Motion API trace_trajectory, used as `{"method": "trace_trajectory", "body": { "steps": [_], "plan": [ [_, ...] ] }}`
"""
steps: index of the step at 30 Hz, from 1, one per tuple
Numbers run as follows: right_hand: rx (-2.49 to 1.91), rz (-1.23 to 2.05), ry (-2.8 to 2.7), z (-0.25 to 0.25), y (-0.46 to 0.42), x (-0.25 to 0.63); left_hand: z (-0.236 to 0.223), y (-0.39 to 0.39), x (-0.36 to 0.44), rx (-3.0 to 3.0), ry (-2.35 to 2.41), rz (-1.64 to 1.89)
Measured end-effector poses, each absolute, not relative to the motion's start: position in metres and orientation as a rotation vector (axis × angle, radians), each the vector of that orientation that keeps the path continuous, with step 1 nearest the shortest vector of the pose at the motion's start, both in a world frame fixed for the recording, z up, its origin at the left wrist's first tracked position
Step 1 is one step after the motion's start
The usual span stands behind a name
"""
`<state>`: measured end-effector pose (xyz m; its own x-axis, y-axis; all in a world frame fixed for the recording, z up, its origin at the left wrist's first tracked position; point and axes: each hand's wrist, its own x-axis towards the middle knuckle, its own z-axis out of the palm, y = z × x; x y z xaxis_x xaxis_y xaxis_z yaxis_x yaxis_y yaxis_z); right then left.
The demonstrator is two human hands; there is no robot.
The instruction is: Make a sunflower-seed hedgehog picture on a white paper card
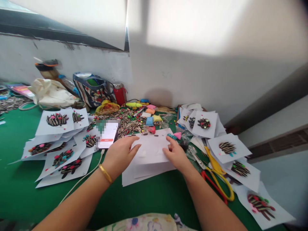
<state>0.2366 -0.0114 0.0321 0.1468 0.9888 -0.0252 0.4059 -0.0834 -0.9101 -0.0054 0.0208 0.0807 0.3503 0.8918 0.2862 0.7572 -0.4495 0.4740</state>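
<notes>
White sheets of paper lie stacked on the green table between my hands. A few sunflower seeds rest along the top sheet's far edge. My left hand is at the sheets' left side, thumb and forefinger apart, with nothing between them. On the right side, my right hand has its thumb apart from its bent fingers and no object visible in it. A teal lump of clay sits just past its fingertips, beside a pink lump.
A lit phone with a white cable lies left of my left hand. Seed-decorated sheets are piled at the left, more at the right. Behind the paper are loose sunflower seeds and clay packets. Scissors lie by my right forearm.
</notes>
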Motion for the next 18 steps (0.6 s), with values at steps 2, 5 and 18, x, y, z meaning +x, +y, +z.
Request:
{"method": "trace_trajectory", "body": {
  "steps": [2, 5, 18],
  "plan": [
    [-1.760, 0.850, -1.636, 0.036, -0.016, 0.231, 0.079, 0.009, -0.013, 2.452, 1.403, 0.691],
    [-1.956, 0.733, -1.908, 0.040, -0.022, 0.223, 0.056, -0.010, -0.015, 2.523, 1.243, 0.627],
    [-2.188, 0.518, -2.231, 0.046, -0.022, 0.233, 0.014, -0.008, -0.011, 2.544, 1.155, 0.309]
  ]
}}
